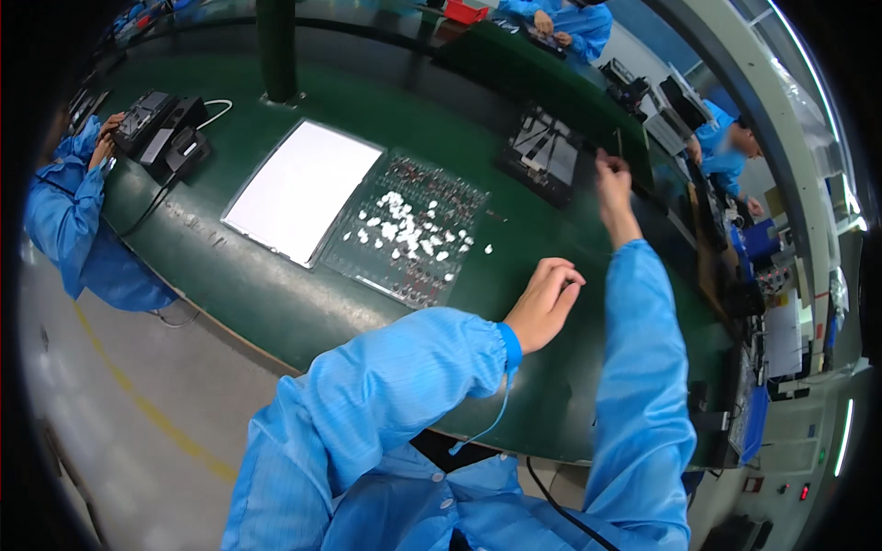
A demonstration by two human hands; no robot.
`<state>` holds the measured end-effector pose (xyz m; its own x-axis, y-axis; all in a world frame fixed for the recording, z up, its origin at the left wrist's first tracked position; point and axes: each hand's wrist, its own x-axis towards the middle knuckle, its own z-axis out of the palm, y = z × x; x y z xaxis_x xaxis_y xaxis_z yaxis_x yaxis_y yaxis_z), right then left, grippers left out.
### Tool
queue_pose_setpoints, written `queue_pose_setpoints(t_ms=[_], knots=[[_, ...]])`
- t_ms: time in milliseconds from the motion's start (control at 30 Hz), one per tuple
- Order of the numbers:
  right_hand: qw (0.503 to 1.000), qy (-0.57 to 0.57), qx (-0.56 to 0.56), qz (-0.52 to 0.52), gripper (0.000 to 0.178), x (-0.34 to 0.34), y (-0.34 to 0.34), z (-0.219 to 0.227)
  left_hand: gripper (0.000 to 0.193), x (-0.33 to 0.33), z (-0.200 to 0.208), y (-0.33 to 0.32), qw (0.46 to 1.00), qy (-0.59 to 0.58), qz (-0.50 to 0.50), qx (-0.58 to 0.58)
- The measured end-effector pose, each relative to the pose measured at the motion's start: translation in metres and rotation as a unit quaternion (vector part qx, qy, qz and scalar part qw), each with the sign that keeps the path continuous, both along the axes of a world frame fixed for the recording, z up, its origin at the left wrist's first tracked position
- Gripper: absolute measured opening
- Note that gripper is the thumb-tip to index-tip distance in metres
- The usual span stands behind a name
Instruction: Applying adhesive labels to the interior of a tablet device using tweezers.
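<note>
Right grip point(615, 182) at full reach, arm nearly straight out over the desk point(540, 234). Fingers bent, drawn in toward the thumb; cannot tell whether they meet or pinch anything small. Black flat unit with grey panels point(544, 152) lies just left of this grip, its near corner slightly closer to the body than the fingertips. Appears apart from the fingers; the unit rests on the desk.

Left grip point(544, 305) nearer the body, left of and below the right one, fingers loosely curled, thumb near the forefinger; cannot tell whether the tips touch. The black unit sits beyond this grip, well apart.

Left of the left grip, a little farther out: clear sheet point(375, 267) lying flat, many small white pieces point(401, 223) scattered over its middle. One loose white piece point(488, 249) on the desk, between that sheet and the left grip. White panel point(303, 191) beyond the clear sheet, farthest left of the three, beside its edge.

Blue sleeves point(643, 354) on both forearms. Far left of both grips, a co-worker point(69, 207) in blue, hands at a dark device point(147, 119).
</note>
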<state>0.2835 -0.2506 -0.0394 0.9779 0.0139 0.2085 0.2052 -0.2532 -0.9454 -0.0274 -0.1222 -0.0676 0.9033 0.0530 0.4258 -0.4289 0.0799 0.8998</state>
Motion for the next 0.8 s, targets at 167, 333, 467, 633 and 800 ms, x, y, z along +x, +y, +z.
queue_pose_setpoints(t_ms=[167, 333, 467, 633, 800], knots=[[0.969, -0.037, -0.142, 0.198, 0.017, -0.113, -0.073, 0.07, 0.01, -0.002, 0.009, -0.004, 0.996, -0.006, -0.086, 0.039], [0.967, -0.026, -0.228, 0.114, 0.008, -0.207, -0.176, 0.045, 0.01, -0.004, 0.011, 0.002, 0.99, -0.035, -0.099, 0.094], [0.969, -0.011, -0.211, 0.127, 0.008, -0.236, -0.206, 0.021, 0.012, -0.005, 0.018, 0.008, 0.976, 0.051, -0.191, 0.095], [0.965, -0.072, -0.209, 0.139, 0.009, -0.244, -0.185, 0.0, 0.012, -0.01, 0.033, 0.008, 0.958, 0.065, -0.214, 0.178], [0.971, -0.055, -0.19, 0.137, 0.011, -0.248, -0.166, 0.001, 0.021, -0.015, 0.038, 0.008, 0.934, -0.039, -0.249, 0.254]])
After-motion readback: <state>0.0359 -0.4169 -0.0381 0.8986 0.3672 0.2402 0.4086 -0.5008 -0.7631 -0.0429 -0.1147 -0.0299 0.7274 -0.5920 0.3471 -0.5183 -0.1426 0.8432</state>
